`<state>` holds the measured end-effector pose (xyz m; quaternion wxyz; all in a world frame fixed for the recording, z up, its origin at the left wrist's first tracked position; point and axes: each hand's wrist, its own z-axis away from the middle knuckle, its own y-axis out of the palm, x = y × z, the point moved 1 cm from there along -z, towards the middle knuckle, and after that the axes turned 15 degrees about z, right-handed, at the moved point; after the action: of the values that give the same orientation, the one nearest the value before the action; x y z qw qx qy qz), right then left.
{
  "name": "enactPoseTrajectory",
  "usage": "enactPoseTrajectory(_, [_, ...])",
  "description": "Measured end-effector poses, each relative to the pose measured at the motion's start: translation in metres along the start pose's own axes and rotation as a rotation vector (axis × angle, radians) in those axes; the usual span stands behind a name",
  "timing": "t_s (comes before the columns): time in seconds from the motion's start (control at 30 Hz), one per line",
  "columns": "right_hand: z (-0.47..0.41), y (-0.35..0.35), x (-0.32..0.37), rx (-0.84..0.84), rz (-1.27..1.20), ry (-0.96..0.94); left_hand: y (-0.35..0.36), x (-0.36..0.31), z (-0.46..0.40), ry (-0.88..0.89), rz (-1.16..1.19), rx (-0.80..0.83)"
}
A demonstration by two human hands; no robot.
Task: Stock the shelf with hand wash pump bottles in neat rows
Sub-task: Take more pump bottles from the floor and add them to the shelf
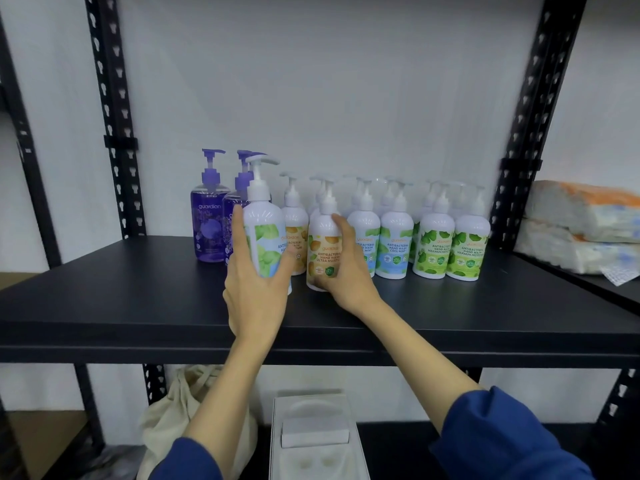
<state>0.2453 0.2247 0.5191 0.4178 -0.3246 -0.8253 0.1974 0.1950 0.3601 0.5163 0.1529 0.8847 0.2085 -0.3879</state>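
White pump bottle (264, 233) gripped in left hand (254, 289), above black shelf (138, 299). Right hand (341, 268) fingers wrap orange-label bottle (323, 251) standing at its 3 o'clock; purple liquid in clear bottles (207, 223) at 10 o'clock.

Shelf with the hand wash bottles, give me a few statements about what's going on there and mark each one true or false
1. The left hand grips a white pump bottle with a green and blue label. True.
2. The right hand rests on a purple bottle. False: it holds the orange-labelled Ultra Moisture bottle.
3. The purple bottles stand at the left end of the group. True.
4. The green Maximum Protection bottles lie on their sides. False: they stand upright at the right end.
5. The black shelf is filled edge to edge. False: bare shelf shows on both sides of the bottles.
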Motion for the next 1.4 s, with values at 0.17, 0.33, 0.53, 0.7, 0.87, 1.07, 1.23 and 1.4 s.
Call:
enactPoseTrajectory(0.17, [0.002,-0.002,0.004,0.024,-0.034,-0.025,0.000,0.000,0.000,0.005,-0.011,-0.005])
enactPoseTrajectory(0.33, [0.005,-0.009,0.005,0.067,-0.055,-0.031,-0.001,0.000,0.000,0.009,-0.012,-0.008])
enactPoseTrajectory(0.53, [0.006,-0.010,0.008,0.061,-0.049,-0.042,0.000,0.001,0.000,0.013,-0.014,-0.010])
enactPoseTrajectory(0.7, [0.007,-0.010,0.008,0.051,-0.045,-0.047,0.000,0.002,0.000,0.006,-0.004,-0.017])
enactPoseTrajectory(0.87, [0.006,-0.009,0.006,0.046,-0.035,-0.046,0.000,0.003,0.000,0.009,-0.007,-0.018])
enactPoseTrajectory(1.07, [0.006,-0.008,0.005,0.033,-0.011,-0.042,0.001,0.003,0.000,0.014,-0.009,-0.018])
enactPoseTrajectory(1.23, [0.006,-0.008,0.006,0.033,0.000,-0.044,0.000,0.003,0.000,0.017,-0.014,-0.015])
enactPoseTrajectory(1.4, [0.005,-0.008,0.006,0.032,0.026,-0.040,0.000,0.001,0.001,0.020,-0.021,-0.011])
